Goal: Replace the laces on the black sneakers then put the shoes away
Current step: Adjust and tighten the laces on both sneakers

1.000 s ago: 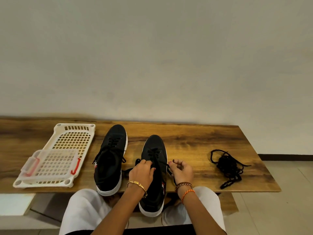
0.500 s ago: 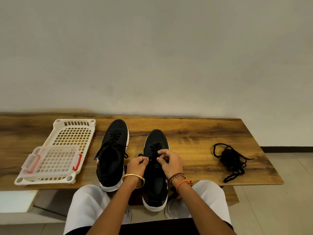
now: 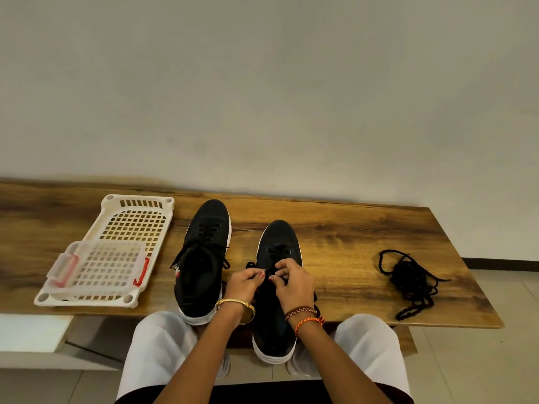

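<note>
Wood-grain brown tabletop point(image 3: 344, 237) spans the width of the view and butts against a plain off-white wall point(image 3: 262, 83); pale floor tiles point(image 3: 495, 301) show beyond its right end. The left hand point(image 3: 243, 285) and right hand point(image 3: 293, 282) meet over the lacing of the black low-top sneaker with white sole point(image 3: 277, 322), whose heel overhangs the near table edge. Fingers of both hands are curled, and each appears to pinch the black lace at the eyelets point(image 3: 277, 252), though the strand itself is hard to separate from the black upper.

Just left of the left hand stands the second black sneaker with white sole point(image 3: 201, 275), laced, toe toward the wall, its lace ends trailing loose to both sides. Further left of that hand lies a cream perforated plastic rack point(image 3: 137, 225), with a translucent perforated plastic piece with red clips point(image 3: 99, 266) on its near half. Well to the right of the right hand, a tangled heap of loose black laces point(image 3: 411, 281) rests on the tabletop, apart from both shoes.
</note>
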